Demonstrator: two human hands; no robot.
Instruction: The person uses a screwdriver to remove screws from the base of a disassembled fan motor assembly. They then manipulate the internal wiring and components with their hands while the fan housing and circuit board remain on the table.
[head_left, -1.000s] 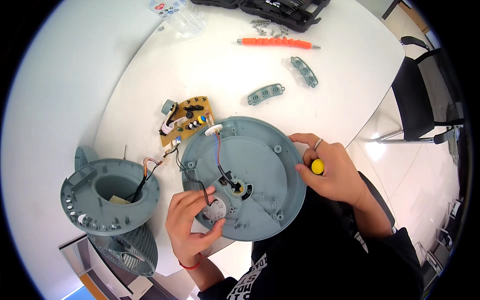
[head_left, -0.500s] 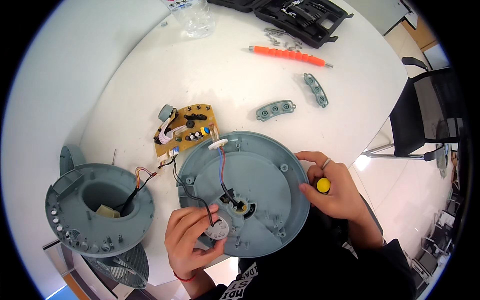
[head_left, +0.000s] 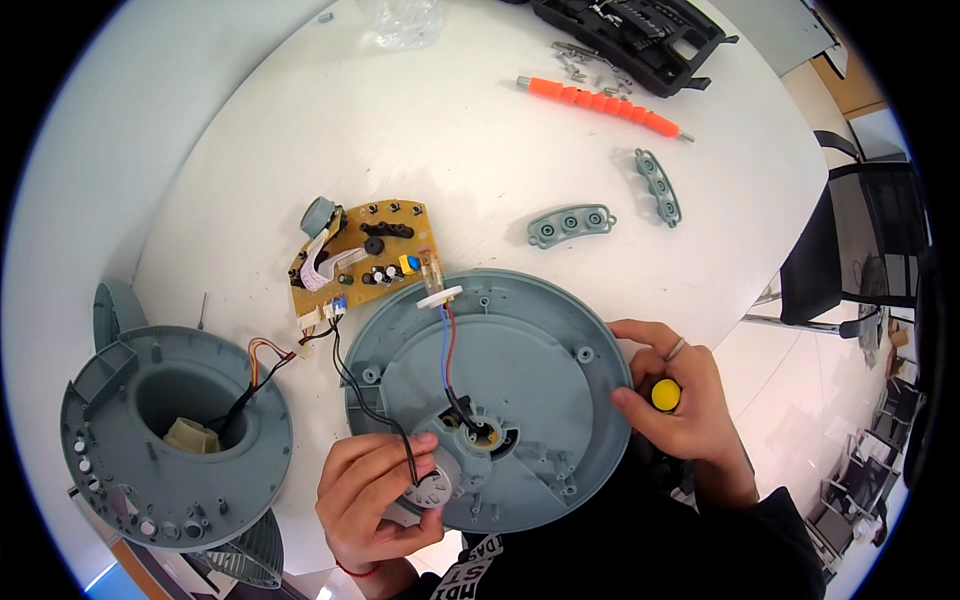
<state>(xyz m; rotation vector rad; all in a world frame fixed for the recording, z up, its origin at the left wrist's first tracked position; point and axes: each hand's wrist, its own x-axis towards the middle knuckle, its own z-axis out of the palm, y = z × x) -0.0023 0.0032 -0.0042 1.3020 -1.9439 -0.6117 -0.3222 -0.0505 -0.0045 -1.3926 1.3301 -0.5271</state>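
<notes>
My left hand (head_left: 375, 500) pinches a small round metal motor (head_left: 430, 487) between thumb and fingers, over the lower left part of a round grey-green plastic base (head_left: 500, 350). Black wires run from the motor up to a tan circuit board (head_left: 370, 255). My right hand (head_left: 685, 400) grips the base's right rim with thumb and forefinger. Tucked in that same hand is a yellow-ended tool handle (head_left: 665, 395), its lower part hidden. Red and blue wires rise from the base's centre to a white disc (head_left: 439, 297) at the far rim.
A grey-green round housing (head_left: 180, 440) with a deep oval opening stands left, wired toward the board. Two curved button strips (head_left: 571, 226), an orange flexible shaft (head_left: 604, 107), loose screws (head_left: 590, 72), a black tool case (head_left: 640, 40) and a clear bottle (head_left: 403, 20) lie farther back.
The whole view has shifted slightly. The motor in my left hand is a bit tipped, showing more of its side. My right hand keeps its hold on the rim.
</notes>
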